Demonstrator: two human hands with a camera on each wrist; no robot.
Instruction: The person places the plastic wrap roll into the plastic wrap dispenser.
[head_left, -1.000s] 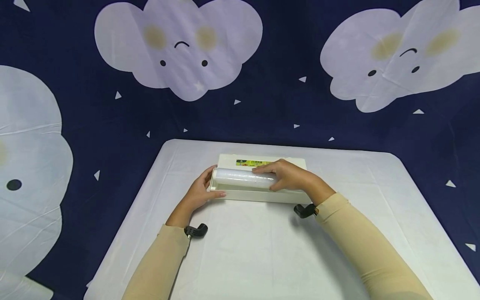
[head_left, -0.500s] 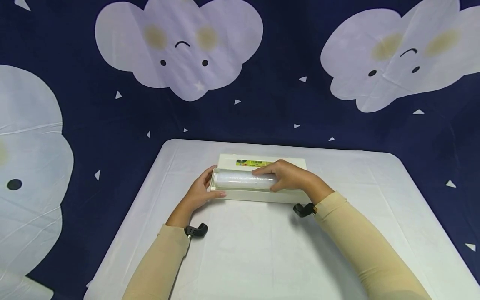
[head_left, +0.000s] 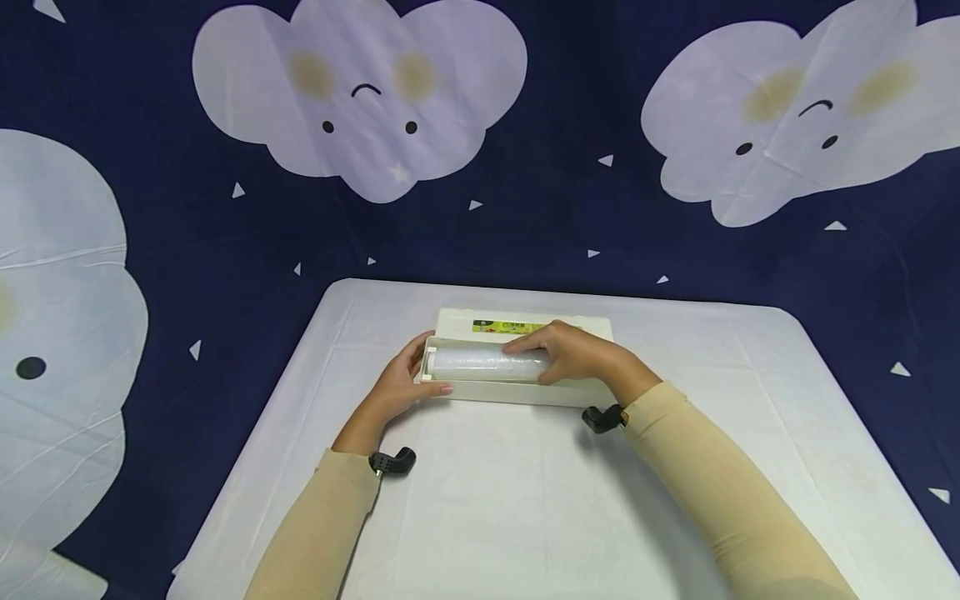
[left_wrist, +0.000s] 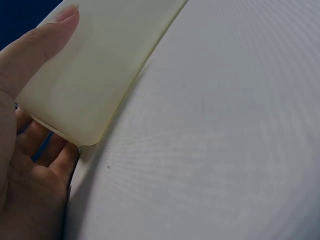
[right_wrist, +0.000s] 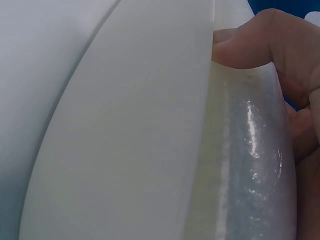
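A long cream box (head_left: 525, 392) stands open near the table's back, its lid (head_left: 453, 322) with a yellow-green label tipped back. Inside lies a shiny roll of clear film (head_left: 480, 363). The left hand (head_left: 397, 383) grips the box's left end, thumb on the front wall; the left wrist view shows the thumb on the box wall (left_wrist: 100, 65) and fingers round its end. The right hand (head_left: 581, 354) holds the roll by its right part from above. In the right wrist view, thumb and fingers straddle the roll (right_wrist: 260, 165), thumb beside the front wall (right_wrist: 125, 125).
A white-covered table (head_left: 480, 500) with rounded back corners carries the box. Behind it hangs a dark blue cloth (head_left: 525, 242) with pale clouds and small triangles. A black camera mount sits at each wrist, the right one (head_left: 602, 419) just in front of the box.
The roll has sunk lower into the box, its left end now down between the walls. The right hand and forearm have shifted slightly left and down with it. The left hand has stayed in place.
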